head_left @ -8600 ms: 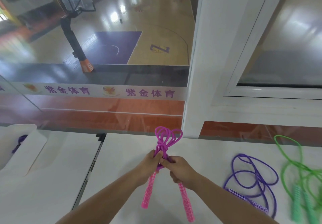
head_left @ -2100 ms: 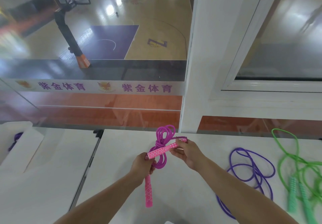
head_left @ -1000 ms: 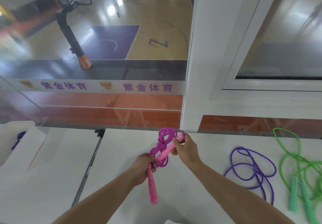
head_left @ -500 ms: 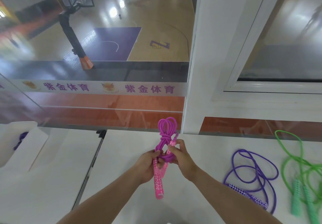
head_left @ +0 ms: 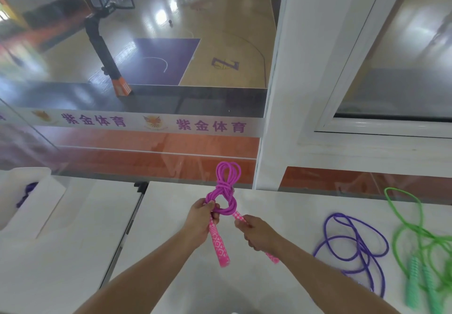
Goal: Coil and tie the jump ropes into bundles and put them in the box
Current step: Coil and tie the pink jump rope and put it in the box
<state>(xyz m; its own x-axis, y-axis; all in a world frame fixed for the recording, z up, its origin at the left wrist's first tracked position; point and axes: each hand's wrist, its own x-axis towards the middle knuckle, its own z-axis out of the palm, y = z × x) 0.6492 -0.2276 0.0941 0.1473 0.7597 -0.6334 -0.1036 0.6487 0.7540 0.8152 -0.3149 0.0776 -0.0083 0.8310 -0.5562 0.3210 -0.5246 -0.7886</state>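
while left hand (head_left: 199, 222) grips the pink jump rope (head_left: 226, 191) coil — right hand (head_left: 256, 234) clasps one handle (head_left: 241, 217).

Pink patterned handle (head_left: 266, 250) in my right hand (head_left: 256, 234): my fingers cover its middle; only both ends show.
White open box (head_left: 29, 203) at far left: cut by the frame edge; I can't identify the purple item inside.
Green plastic jump rope (head_left: 415, 247): blurred, runs off the right edge.
Purple cord jump rope (head_left: 354, 242): I can't make out its handles.
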